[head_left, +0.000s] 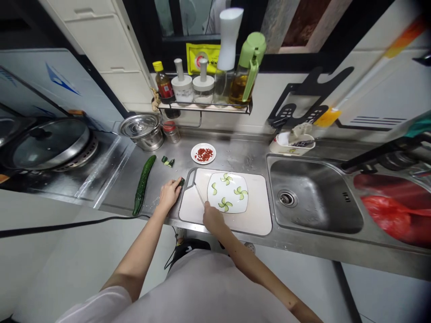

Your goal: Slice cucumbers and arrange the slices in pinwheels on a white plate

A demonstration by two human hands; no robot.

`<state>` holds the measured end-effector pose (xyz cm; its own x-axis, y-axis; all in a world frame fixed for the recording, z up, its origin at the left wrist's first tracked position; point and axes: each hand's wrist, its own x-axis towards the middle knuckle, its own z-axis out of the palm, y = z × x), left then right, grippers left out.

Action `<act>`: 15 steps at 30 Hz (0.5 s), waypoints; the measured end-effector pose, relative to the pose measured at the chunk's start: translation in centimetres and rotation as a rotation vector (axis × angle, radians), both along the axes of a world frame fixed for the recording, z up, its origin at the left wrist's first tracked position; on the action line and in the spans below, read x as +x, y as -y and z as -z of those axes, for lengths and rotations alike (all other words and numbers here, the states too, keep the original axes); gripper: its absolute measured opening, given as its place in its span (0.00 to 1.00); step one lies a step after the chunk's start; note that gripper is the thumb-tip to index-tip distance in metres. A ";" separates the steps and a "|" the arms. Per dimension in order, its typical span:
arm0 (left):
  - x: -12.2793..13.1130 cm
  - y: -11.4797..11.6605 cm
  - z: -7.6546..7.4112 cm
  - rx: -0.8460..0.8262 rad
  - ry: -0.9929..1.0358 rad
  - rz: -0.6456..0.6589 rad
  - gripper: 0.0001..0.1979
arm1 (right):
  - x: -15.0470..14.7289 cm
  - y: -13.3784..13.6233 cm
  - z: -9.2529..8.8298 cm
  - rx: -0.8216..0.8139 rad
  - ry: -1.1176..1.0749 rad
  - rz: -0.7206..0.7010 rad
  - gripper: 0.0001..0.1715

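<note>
My left hand (169,194) rests on the steel counter at the left edge of the white cutting board (259,215), its fingers closed on a small dark green cucumber piece (182,181). My right hand (211,217) is closed round the handle of a knife (199,194), whose thin blade points up and left over the board. A white square plate (215,199) lies on the board with cucumber slices (226,179) set in pinwheel shapes. A whole cucumber (143,184) lies on the counter to the left, with cut ends (168,161) beyond it.
A small dish of red bits (203,154) sits behind the board. A steel pot (141,130), a lidded wok (47,143) on the stove and a rack of bottles (205,87) stand at the back. The sink (313,197) is to the right, a red basin (397,206) beyond.
</note>
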<state>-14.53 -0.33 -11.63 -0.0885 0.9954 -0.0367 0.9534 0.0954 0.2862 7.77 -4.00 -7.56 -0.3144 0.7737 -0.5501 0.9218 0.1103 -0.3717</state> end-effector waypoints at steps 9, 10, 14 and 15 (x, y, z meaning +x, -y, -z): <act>-1.3 -5.8 -0.3 -0.084 -0.095 -0.146 0.24 | -0.1 0.0 0.1 0.009 0.018 -0.022 0.20; -1.5 -6.3 -0.3 -0.086 -0.085 -0.142 0.24 | -0.1 0.0 0.1 0.011 0.018 -0.022 0.20; -2.2 -7.7 -0.5 -0.098 -0.063 -0.135 0.24 | 0.0 0.1 0.5 0.021 0.007 -0.020 0.20; -2.3 -8.0 -0.5 -0.102 -0.064 -0.142 0.24 | 0.0 0.2 0.6 0.024 0.003 -0.021 0.20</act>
